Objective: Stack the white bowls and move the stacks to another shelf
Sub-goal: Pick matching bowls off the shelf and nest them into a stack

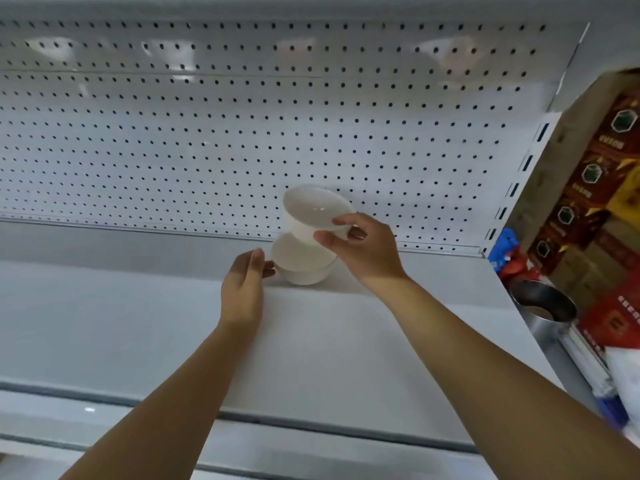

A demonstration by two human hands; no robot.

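Far back on the white shelf [138,323], the right hand [363,251] pinches a tilted white bowl [311,211] by its rim over the small stack [301,263], apparently to nest it, while straight fingers [267,271] of the left hand [242,292] touch the stack's left side to steady it

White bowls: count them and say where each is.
3. The top bowl tilts in the right hand; a middle bowl and bottom bowl sit nested on the shelf, left hand touching. Others may be nested unseen.
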